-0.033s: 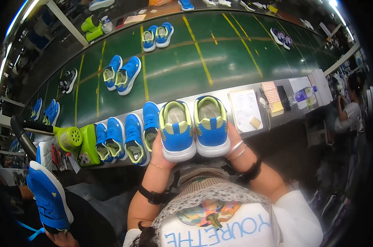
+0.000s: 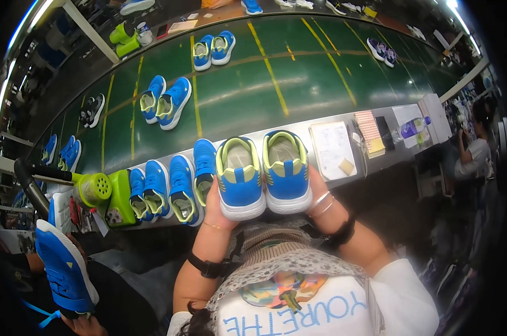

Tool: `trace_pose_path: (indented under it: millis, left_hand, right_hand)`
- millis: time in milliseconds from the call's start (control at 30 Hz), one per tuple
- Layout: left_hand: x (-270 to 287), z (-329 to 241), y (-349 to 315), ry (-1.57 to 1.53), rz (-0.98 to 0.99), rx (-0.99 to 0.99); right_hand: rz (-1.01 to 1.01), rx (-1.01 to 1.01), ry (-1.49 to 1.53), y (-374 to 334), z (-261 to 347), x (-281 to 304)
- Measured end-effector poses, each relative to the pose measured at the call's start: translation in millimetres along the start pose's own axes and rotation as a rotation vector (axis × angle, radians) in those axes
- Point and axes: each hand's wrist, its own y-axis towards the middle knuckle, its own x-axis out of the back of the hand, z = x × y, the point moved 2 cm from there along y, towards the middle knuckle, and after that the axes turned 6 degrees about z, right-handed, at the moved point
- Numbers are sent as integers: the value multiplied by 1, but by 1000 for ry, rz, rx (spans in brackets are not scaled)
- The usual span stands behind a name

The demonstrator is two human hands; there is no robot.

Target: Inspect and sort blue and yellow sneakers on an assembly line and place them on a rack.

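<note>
A pair of blue sneakers with lime linings and white soles is held up side by side, heels toward me. My left hand [image 2: 216, 211] is closed on the left sneaker [image 2: 243, 190] from its outer side. The right sneaker [image 2: 288, 182] is gripped by my right hand [image 2: 318, 187] in the same way. Most of my fingers are hidden behind the shoes. Just left of my left hand, several more blue sneakers [image 2: 182, 187] stand in a row on the grey ledge [image 2: 271, 130].
Beyond the ledge runs a green conveyor belt [image 2: 248, 84] carrying shoe pairs. A lime-green machine [image 2: 118, 196] stands left; a notepad [image 2: 333, 150], phone [image 2: 384, 132] and bottle [image 2: 414, 127] lie right. At lower left, another person's hand [image 2: 85, 325] holds a blue sneaker [image 2: 67, 267].
The other person's sneaker at lower left has shifted and tilted slightly. My hands and the pair they hold look almost unmoved.
</note>
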Motion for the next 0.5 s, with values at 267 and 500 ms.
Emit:
trace_pose_path:
  millis: [267, 500]
  left_hand:
    - [-2, -37, -21, 389, -133, -444]
    - [-2, -54, -47, 592, -194, -629]
  right_hand:
    - [-195, 339, -319, -9, 13, -29]
    - [-434, 512, -601, -20, 3, -33]
